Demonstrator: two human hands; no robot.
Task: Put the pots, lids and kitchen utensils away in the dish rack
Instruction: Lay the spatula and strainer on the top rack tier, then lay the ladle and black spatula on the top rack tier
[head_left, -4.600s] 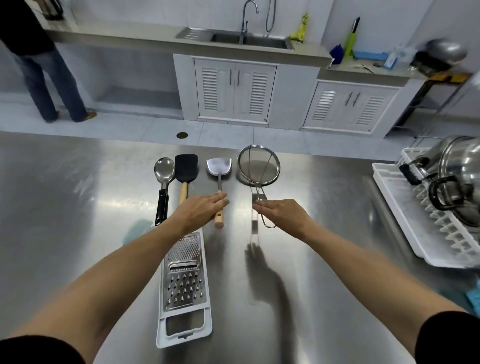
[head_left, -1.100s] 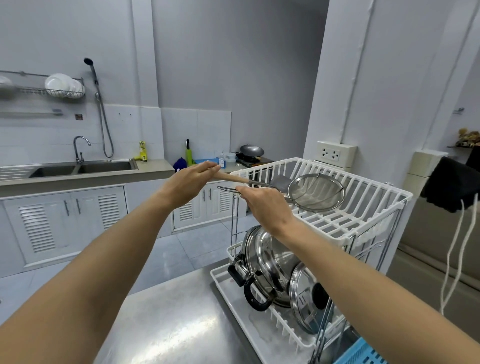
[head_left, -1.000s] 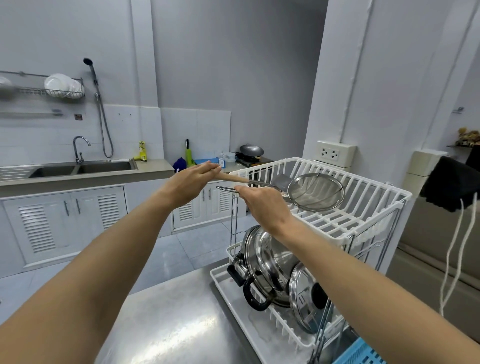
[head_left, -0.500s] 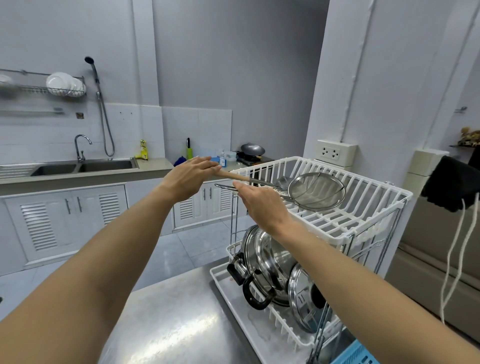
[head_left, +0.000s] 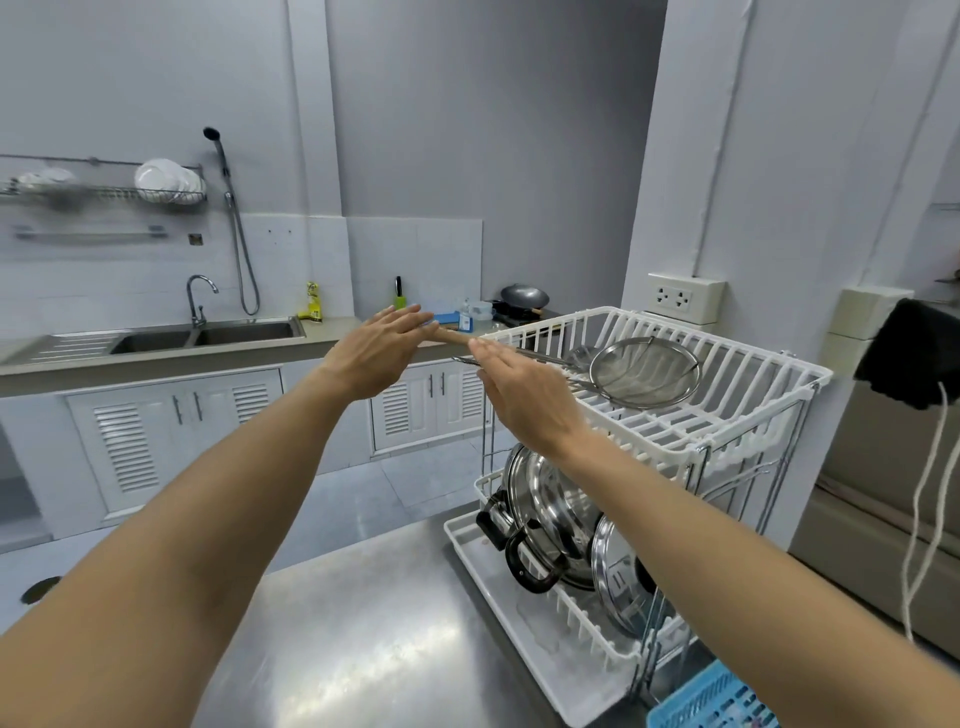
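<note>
A two-tier white dish rack (head_left: 727, 358) stands at the right end of the steel table. On its upper tier lie a round mesh strainer (head_left: 644, 370) and, just behind it, a metal spatula (head_left: 581, 355) whose wooden handle (head_left: 453, 336) sticks out over the rack's left rim. My left hand (head_left: 379, 349) hovers at the end of that handle with its fingers stretched out. My right hand (head_left: 519, 392) is flat over the strainer's wire handle, fingers apart. On the lower tier stand a steel pot (head_left: 545, 512) on its side and a steel lid (head_left: 621, 587).
The steel table (head_left: 363, 644) runs below my arms. A blue basket (head_left: 717, 696) sits at the rack's right foot. A wall socket (head_left: 683, 297) and a pillar stand behind the rack, a black cloth (head_left: 914, 358) with white cords hangs on the right, and the sink counter (head_left: 208, 332) lies across the room.
Earlier both hands took the spatula and strainer off the table and carried them to the rack's upper tier. Over the last second the fingers have spread and let go of both handles.
</note>
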